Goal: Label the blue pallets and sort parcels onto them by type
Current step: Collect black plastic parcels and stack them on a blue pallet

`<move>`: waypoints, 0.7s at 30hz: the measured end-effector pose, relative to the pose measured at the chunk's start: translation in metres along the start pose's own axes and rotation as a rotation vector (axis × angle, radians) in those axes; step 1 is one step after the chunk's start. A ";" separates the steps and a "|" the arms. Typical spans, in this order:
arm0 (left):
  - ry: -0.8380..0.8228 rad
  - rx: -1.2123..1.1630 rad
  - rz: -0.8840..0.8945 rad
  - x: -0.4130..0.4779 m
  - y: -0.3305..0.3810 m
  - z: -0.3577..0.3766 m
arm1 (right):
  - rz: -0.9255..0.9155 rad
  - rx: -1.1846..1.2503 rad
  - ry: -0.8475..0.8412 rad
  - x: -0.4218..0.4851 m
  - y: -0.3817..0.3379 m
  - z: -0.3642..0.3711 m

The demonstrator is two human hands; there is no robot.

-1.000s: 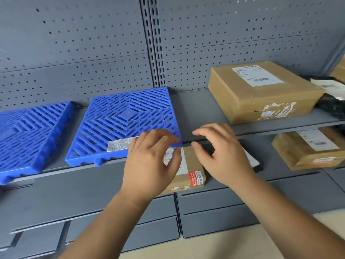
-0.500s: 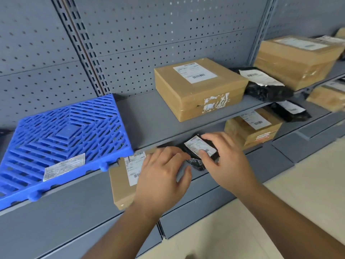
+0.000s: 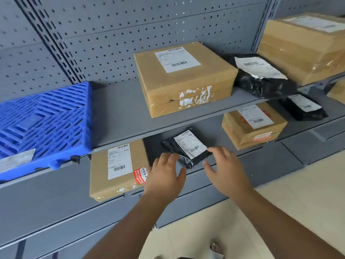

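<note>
A blue pallet (image 3: 44, 120) with a white label (image 3: 16, 159) at its front lies on the upper shelf at the left. On the lower shelf a small black bag parcel (image 3: 186, 148) with a white label lies between my hands. My left hand (image 3: 164, 176) is open, its fingertips at the bag's left end. My right hand (image 3: 224, 169) is open with spread fingers at the bag's right end. A flat cardboard box (image 3: 115, 171) sits just left of my left hand.
The upper shelf (image 3: 119, 113) holds a wide cardboard box (image 3: 183, 79), a black bag (image 3: 261, 75) and a large box (image 3: 306, 45). Another box (image 3: 252, 124) and a black bag (image 3: 302, 107) sit on the lower shelf at the right. Pale floor lies below.
The view has swung right and closer, so the blue pallet has slid to the left edge. Both hands have spread apart to the two ends of the small black bag.
</note>
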State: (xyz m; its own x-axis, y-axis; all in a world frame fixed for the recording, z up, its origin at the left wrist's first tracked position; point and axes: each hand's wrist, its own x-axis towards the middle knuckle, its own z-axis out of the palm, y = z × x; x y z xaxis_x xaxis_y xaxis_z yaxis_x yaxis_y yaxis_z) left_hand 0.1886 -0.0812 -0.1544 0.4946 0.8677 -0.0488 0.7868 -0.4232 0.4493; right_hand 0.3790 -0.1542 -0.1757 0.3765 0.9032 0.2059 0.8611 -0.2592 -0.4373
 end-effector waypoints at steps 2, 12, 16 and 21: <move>-0.041 -0.045 -0.080 0.011 0.012 0.017 | 0.012 0.021 -0.070 0.007 0.022 0.007; -0.127 -0.215 -0.412 0.058 0.036 0.074 | 0.047 0.094 -0.288 0.061 0.080 0.041; -0.120 -0.317 -0.515 0.082 0.027 0.091 | 0.113 0.140 -0.358 0.085 0.089 0.059; -0.077 -0.414 -0.615 0.113 0.017 0.115 | 0.220 0.151 -0.438 0.112 0.098 0.086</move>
State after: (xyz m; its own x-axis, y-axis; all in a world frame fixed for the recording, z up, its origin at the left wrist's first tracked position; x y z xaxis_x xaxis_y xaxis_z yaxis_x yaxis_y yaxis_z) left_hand 0.2999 -0.0202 -0.2547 0.0466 0.8890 -0.4555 0.7339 0.2788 0.6193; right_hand 0.4761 -0.0491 -0.2706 0.3370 0.8998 -0.2771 0.7066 -0.4362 -0.5572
